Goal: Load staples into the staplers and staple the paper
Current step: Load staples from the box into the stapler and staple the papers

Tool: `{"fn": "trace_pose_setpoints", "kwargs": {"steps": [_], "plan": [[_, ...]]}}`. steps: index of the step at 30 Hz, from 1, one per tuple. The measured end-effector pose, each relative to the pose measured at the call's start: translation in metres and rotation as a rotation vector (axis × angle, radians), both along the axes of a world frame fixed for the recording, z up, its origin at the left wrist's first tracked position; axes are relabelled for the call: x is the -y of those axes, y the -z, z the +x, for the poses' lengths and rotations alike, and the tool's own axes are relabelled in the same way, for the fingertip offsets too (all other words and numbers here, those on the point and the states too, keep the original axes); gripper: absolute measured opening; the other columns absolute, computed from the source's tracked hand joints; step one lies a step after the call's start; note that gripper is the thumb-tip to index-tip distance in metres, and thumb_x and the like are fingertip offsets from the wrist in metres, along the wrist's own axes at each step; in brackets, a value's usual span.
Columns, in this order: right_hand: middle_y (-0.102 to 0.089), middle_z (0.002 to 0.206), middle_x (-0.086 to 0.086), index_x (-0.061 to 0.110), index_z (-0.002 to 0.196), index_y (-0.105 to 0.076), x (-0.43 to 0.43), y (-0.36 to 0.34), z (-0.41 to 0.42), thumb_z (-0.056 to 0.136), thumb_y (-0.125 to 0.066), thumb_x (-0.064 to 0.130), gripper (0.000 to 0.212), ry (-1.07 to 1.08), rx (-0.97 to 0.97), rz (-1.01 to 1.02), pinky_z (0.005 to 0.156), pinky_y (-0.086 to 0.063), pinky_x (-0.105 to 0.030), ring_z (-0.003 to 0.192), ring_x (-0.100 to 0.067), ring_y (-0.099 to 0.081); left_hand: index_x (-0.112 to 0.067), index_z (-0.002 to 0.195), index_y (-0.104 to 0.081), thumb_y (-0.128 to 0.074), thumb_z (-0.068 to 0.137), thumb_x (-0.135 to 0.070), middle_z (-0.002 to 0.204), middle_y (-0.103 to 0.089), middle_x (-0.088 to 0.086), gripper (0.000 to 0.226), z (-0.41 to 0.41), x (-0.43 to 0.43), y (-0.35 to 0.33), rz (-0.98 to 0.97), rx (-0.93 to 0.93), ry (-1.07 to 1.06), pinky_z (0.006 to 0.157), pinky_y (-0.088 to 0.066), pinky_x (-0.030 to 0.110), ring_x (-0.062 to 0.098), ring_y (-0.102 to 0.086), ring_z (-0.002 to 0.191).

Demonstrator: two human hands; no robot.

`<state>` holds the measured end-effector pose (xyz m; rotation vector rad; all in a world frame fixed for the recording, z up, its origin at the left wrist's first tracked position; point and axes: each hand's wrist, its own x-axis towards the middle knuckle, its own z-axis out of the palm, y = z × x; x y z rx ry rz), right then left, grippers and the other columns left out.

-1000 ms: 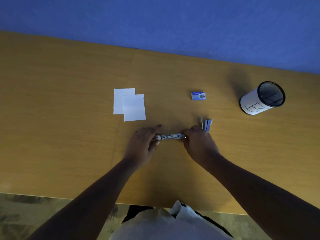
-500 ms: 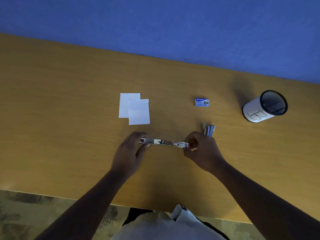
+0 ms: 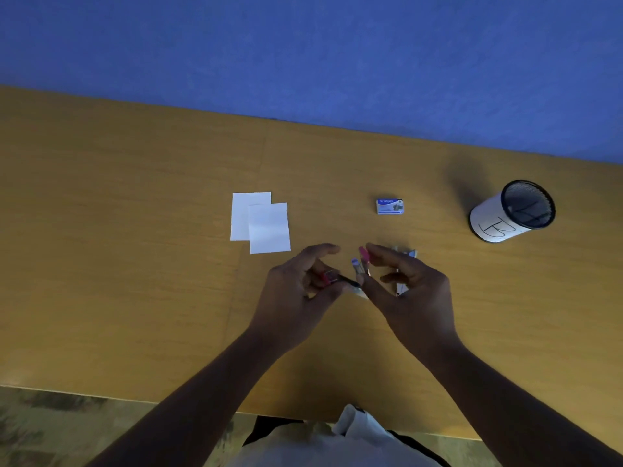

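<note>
I hold a small stapler (image 3: 340, 281) between both hands just above the wooden table (image 3: 135, 264). My left hand (image 3: 296, 298) pinches its red and silver end. The other part stands up with a pink tip (image 3: 363, 253), and my right hand (image 3: 411, 294) curls around it. A second, blue-grey stapler (image 3: 410, 253) lies on the table, mostly hidden behind my right fingers. Two overlapping white paper slips (image 3: 266, 227) lie to the upper left of my hands. A small blue staple box (image 3: 390, 206) sits beyond my hands.
A black mesh pen cup (image 3: 510, 212) wrapped in white paper with a hand-drawn letter lies tilted at the right. A blue wall (image 3: 303, 62) runs along the table's far edge. The near table edge (image 3: 101, 396) is close to my body.
The stapler was stretched out flat between my hands. Now it is folded up at an angle, and my hands have come closer together and lifted slightly.
</note>
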<state>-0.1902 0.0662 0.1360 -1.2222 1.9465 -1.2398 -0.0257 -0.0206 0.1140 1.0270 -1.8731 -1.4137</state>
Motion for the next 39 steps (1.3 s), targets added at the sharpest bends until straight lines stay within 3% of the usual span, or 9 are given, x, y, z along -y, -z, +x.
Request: {"fn": "trace_pose_setpoints", "kwargs": {"steps": [5,10,14,16,19,22,26,32,39], "plan": [[-0.058,0.129,0.020,0.026,0.139,-0.051,-0.003,0.003,0.001,0.069,-0.088,0.016,0.081,-0.189,-0.169,-0.014,0.094,-0.047,-0.013,0.119,0.004,-0.057,-0.024,0.117,-0.058,-0.086,0.071,-0.018,0.075,-0.074,0.007,0.054,-0.016,0.001,-0.013,0.409,-0.159,-0.103,0.068,-0.061,0.037,0.022,-0.074,0.071],[-0.070,0.115,0.016,0.027,0.127,-0.063,-0.004,0.002,-0.006,0.070,-0.087,0.023,0.062,-0.115,0.004,-0.022,0.080,-0.057,-0.020,0.102,-0.001,-0.069,-0.019,0.116,-0.053,-0.088,0.071,-0.014,0.069,-0.072,0.005,0.058,-0.019,0.004,-0.017,0.496,-0.151,-0.026,0.064,-0.059,0.027,0.018,-0.074,0.065],[-0.073,0.107,0.022,0.032,0.117,-0.068,-0.009,0.005,-0.009,0.071,-0.084,0.019,0.050,-0.127,0.161,0.035,0.076,-0.056,-0.014,0.095,0.002,-0.071,-0.027,0.119,-0.057,-0.090,0.062,-0.039,0.083,-0.073,0.002,0.067,-0.015,0.012,-0.016,0.379,0.022,0.041,0.064,-0.056,0.024,0.013,-0.070,0.073],[-0.073,0.105,0.024,0.030,0.116,-0.069,-0.011,0.007,-0.010,0.070,-0.085,0.020,0.050,-0.121,0.177,0.059,0.075,-0.055,-0.012,0.094,0.003,-0.071,-0.033,0.121,-0.061,-0.087,0.057,-0.051,0.096,-0.070,-0.011,0.071,-0.013,0.015,-0.015,0.311,0.105,0.084,0.071,-0.059,0.025,0.003,-0.067,0.083],[-0.072,0.106,0.025,0.031,0.117,-0.068,-0.012,0.008,-0.011,0.067,-0.085,0.028,0.053,-0.102,0.216,0.047,0.075,-0.054,-0.011,0.096,0.003,-0.070,-0.035,0.118,-0.066,-0.088,0.056,-0.051,0.108,-0.071,-0.018,0.068,-0.010,0.016,-0.015,0.335,0.095,0.148,0.085,-0.057,0.029,-0.001,-0.065,0.102],[-0.073,0.106,0.020,0.030,0.126,-0.060,-0.012,0.008,-0.011,0.068,-0.088,0.019,0.065,-0.140,0.260,0.068,0.076,-0.056,-0.015,0.097,-0.002,-0.071,-0.036,0.101,-0.070,-0.088,0.055,-0.050,0.101,-0.072,-0.020,0.051,-0.011,0.016,-0.018,0.286,0.080,0.138,0.083,-0.052,0.022,-0.001,-0.065,0.099],[-0.070,0.097,0.014,0.025,0.116,-0.069,-0.009,0.008,-0.012,0.073,-0.084,0.008,0.049,-0.204,0.144,0.056,0.071,-0.052,-0.013,0.092,-0.003,-0.069,-0.034,0.091,-0.069,-0.089,0.056,-0.043,0.093,-0.071,-0.018,0.041,-0.015,0.015,-0.018,0.215,0.059,0.156,0.080,-0.051,0.016,0.001,-0.065,0.092],[-0.069,0.094,0.017,0.032,0.105,-0.071,-0.002,0.003,-0.013,0.072,-0.085,0.010,0.042,-0.212,0.060,0.025,0.070,-0.049,-0.009,0.089,-0.002,-0.067,-0.034,0.088,-0.066,-0.088,0.055,-0.040,0.087,-0.068,-0.020,0.040,-0.015,0.017,-0.018,0.123,0.035,0.166,0.079,-0.048,0.016,0.002,-0.063,0.088],[-0.070,0.096,0.009,0.018,0.107,-0.075,0.000,0.005,-0.013,0.074,-0.083,0.008,0.036,-0.240,0.006,0.029,0.073,-0.054,-0.015,0.090,-0.006,-0.069,-0.033,0.086,-0.066,-0.092,0.061,-0.031,0.085,-0.067,-0.020,0.037,-0.014,0.016,-0.015,0.056,0.063,0.143,0.076,-0.044,0.009,-0.001,-0.061,0.088]]}}
